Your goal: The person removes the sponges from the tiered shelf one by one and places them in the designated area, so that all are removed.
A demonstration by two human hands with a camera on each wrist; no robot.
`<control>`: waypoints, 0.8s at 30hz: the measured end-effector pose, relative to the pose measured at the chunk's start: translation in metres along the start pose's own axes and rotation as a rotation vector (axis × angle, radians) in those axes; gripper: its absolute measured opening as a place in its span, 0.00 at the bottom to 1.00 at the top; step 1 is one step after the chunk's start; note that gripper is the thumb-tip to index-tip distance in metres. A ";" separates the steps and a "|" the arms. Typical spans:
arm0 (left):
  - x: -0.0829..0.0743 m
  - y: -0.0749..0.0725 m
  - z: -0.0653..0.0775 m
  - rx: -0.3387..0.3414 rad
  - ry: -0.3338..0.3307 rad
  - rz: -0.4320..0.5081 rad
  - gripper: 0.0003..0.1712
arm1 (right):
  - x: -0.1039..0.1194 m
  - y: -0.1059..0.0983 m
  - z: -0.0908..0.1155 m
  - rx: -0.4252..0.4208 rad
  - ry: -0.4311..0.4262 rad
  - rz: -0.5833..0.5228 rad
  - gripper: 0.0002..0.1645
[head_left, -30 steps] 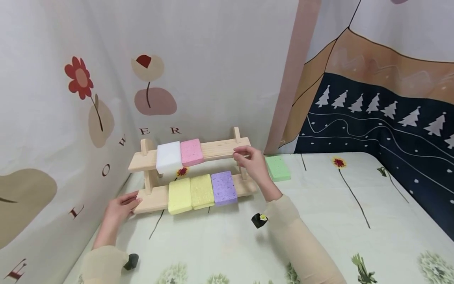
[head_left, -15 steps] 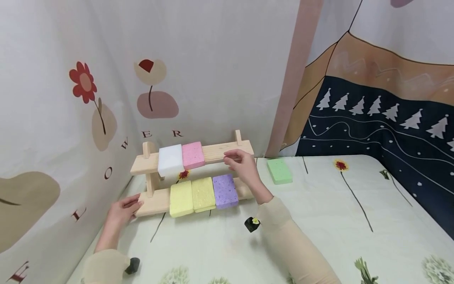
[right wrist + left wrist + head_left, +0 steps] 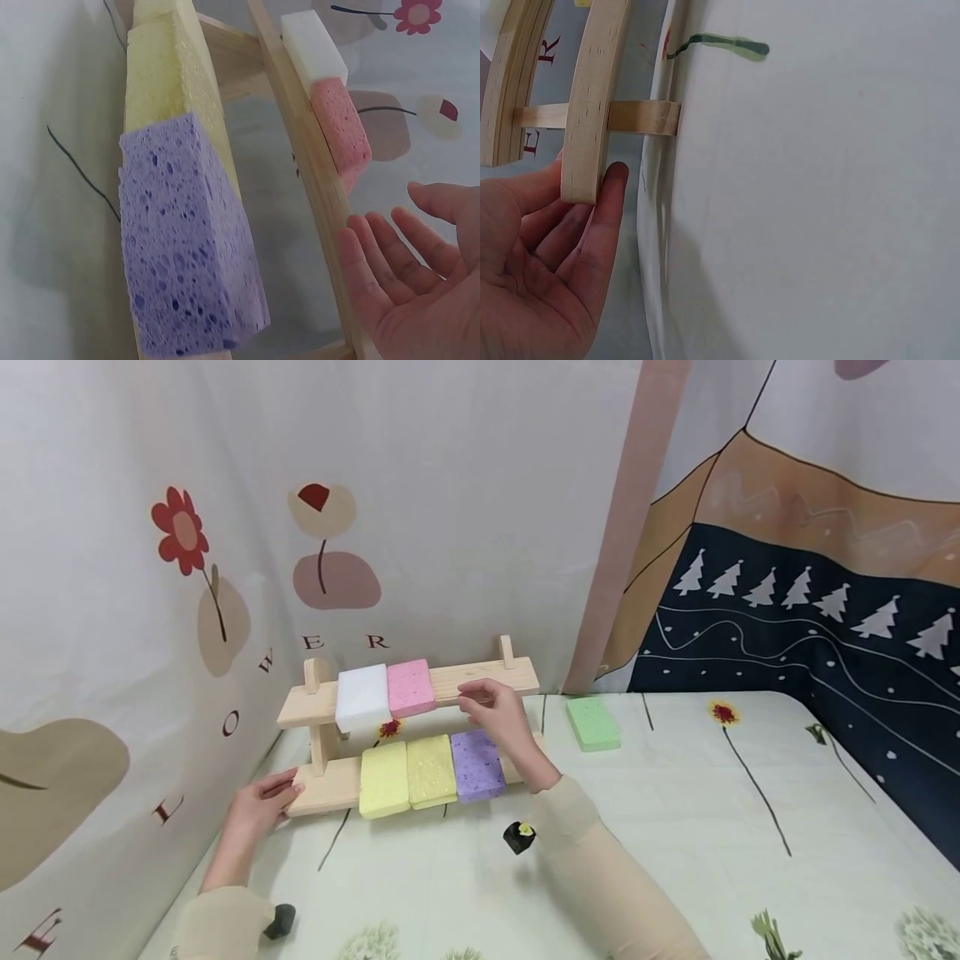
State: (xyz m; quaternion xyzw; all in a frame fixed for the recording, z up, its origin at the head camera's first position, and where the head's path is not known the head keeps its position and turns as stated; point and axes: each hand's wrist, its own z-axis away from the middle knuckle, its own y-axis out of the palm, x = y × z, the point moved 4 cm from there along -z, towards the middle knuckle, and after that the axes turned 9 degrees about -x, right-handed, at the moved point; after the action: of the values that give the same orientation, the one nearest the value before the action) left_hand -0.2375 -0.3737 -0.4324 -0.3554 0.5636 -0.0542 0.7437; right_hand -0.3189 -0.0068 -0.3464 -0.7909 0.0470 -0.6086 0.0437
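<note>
A two-tier wooden shelf (image 3: pixel 330 785) stands near the back wall. My left hand (image 3: pixel 255 810) grips the left end of its lower board, thumb on one face and fingers round the other in the left wrist view. By the front edge of the upper board, my right hand (image 3: pixel 498 717) is held with loosely bent fingers and nothing in them. To its left on that board are a pink sponge (image 3: pixel 411 687) and a white sponge (image 3: pixel 363 697). Lined up on the lower board are two yellow sponges (image 3: pixel 385 779) and a purple sponge (image 3: pixel 176 247), partly behind my right wrist.
A green sponge (image 3: pixel 593 723) lies on the table cloth to the right of the shelf. Printed fabric walls (image 3: pixel 480 510) close off the back and left. Wooden uprights (image 3: pixel 507 652) stick up at both ends of the shelf.
My right hand has moved left along the upper board, toward the pink sponge. The left hand keeps its grip on the lower board, and the sponges stay in place.
</note>
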 end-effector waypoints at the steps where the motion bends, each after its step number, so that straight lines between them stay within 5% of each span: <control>1: 0.000 0.000 0.000 -0.001 0.000 -0.001 0.33 | 0.000 0.002 0.000 0.006 -0.003 0.002 0.16; 24: 0.001 0.000 0.002 0.004 -0.010 0.004 0.33 | -0.002 0.036 -0.002 0.043 0.046 -0.065 0.17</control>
State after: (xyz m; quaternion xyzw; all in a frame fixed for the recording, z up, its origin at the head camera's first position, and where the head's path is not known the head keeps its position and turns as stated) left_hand -0.2360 -0.3730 -0.4331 -0.3531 0.5604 -0.0523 0.7474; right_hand -0.3224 -0.0417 -0.3526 -0.7767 0.0092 -0.6285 0.0399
